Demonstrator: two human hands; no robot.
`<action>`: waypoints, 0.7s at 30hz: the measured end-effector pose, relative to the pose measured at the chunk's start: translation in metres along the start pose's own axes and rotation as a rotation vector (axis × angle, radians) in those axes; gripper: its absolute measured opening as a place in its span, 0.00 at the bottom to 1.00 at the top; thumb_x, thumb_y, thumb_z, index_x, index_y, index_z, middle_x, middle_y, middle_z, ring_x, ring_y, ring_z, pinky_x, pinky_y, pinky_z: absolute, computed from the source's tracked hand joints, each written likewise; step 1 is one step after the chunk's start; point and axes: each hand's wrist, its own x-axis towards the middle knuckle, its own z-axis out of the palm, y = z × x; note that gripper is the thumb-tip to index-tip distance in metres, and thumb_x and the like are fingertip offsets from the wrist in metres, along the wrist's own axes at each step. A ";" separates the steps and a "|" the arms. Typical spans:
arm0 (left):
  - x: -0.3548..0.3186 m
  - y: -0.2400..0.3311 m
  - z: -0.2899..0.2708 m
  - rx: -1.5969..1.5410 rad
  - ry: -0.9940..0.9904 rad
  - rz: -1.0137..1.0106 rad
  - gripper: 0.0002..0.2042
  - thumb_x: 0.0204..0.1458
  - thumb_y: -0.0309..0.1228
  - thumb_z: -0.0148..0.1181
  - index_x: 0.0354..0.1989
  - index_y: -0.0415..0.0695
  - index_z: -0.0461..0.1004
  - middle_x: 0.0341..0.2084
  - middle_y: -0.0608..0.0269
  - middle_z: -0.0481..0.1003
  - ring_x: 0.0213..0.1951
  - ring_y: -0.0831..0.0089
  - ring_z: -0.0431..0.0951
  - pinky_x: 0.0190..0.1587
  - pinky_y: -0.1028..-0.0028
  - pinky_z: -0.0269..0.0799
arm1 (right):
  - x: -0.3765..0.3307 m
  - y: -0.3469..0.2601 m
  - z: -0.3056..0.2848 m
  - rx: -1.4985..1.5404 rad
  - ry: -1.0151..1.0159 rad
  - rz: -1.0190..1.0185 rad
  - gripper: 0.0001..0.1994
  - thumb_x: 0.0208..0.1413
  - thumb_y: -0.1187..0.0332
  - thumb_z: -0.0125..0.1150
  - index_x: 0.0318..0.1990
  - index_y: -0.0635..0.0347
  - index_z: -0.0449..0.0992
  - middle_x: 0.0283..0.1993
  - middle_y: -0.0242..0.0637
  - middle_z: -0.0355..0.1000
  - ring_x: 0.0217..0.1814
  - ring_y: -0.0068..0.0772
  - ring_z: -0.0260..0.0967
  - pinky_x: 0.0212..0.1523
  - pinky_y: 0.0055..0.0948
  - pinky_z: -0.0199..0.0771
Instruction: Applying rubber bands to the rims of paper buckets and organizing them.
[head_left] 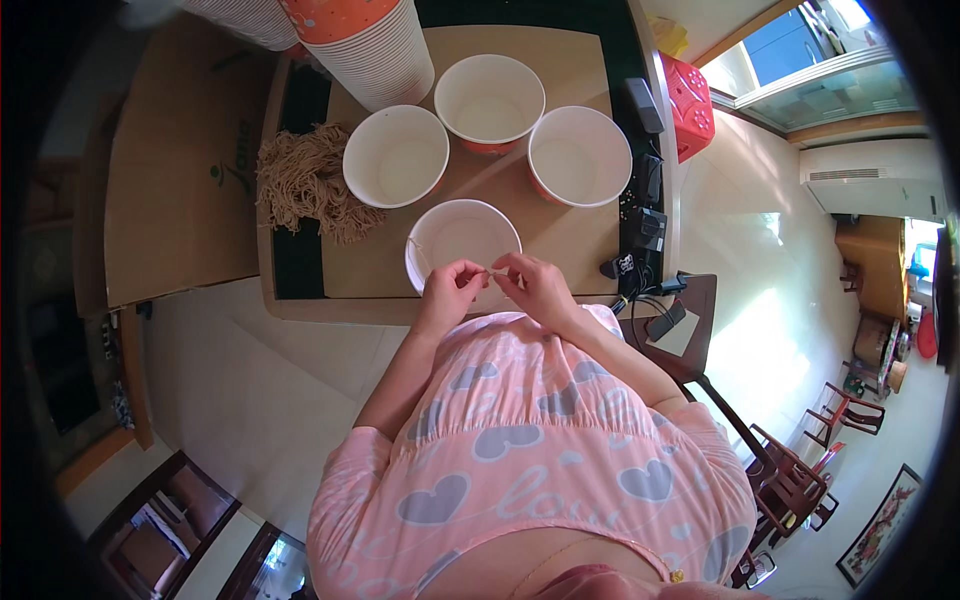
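Observation:
A white paper bucket (462, 228) stands nearest to me at the table's front edge. Over its near side my left hand (452, 293) and my right hand (538, 290) meet fingertip to fingertip. Both are closed in a pinch on what looks like a thin tan string (490, 273); most of it is hidden by the fingers. A bit of string (414, 242) shows at the bucket's left rim. Beyond are three more open paper buckets, at left (396, 157), middle (490, 100) and right (580, 158). A loose heap of tan strings (310, 185) lies at the left.
A tall stack of nested paper buckets (370, 55) leans at the back left, beside a large cardboard box (185, 170). Black power adapters and cables (650, 230) line the table's right edge. A red plastic stool (687, 108) stands past it. Cardboard (570, 250) covers the tabletop.

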 end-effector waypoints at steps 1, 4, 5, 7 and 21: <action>0.000 0.001 0.000 -0.001 0.000 0.000 0.06 0.53 0.27 0.57 0.32 0.37 0.75 0.22 0.65 0.77 0.23 0.82 0.73 0.26 0.81 0.68 | 0.000 -0.004 -0.001 -0.006 -0.008 0.058 0.05 0.51 0.73 0.60 0.34 0.62 0.74 0.28 0.39 0.71 0.24 0.32 0.67 0.26 0.27 0.67; 0.000 0.002 0.001 0.027 0.021 -0.007 0.05 0.53 0.26 0.57 0.31 0.37 0.75 0.22 0.66 0.77 0.23 0.82 0.73 0.26 0.80 0.68 | 0.000 -0.003 0.000 -0.024 -0.024 0.100 0.05 0.50 0.72 0.60 0.33 0.61 0.72 0.29 0.39 0.72 0.26 0.34 0.70 0.28 0.30 0.70; 0.001 0.000 0.001 0.015 0.019 -0.007 0.05 0.52 0.26 0.57 0.31 0.37 0.75 0.22 0.66 0.77 0.23 0.82 0.73 0.26 0.80 0.68 | 0.000 -0.001 0.000 -0.036 -0.032 0.084 0.05 0.50 0.71 0.59 0.33 0.59 0.71 0.30 0.39 0.72 0.29 0.37 0.73 0.29 0.32 0.73; 0.001 -0.001 0.001 0.003 0.018 -0.007 0.05 0.52 0.25 0.57 0.31 0.37 0.75 0.22 0.66 0.77 0.23 0.82 0.73 0.26 0.80 0.68 | 0.000 0.001 0.001 -0.019 -0.018 0.050 0.05 0.50 0.72 0.59 0.33 0.61 0.71 0.29 0.39 0.72 0.27 0.35 0.71 0.28 0.30 0.71; 0.002 -0.004 0.003 0.005 0.027 0.031 0.05 0.53 0.26 0.56 0.31 0.36 0.74 0.22 0.65 0.77 0.22 0.82 0.73 0.25 0.80 0.68 | -0.001 0.003 0.000 -0.079 -0.023 -0.053 0.06 0.50 0.74 0.58 0.36 0.60 0.77 0.31 0.41 0.73 0.27 0.38 0.72 0.28 0.29 0.72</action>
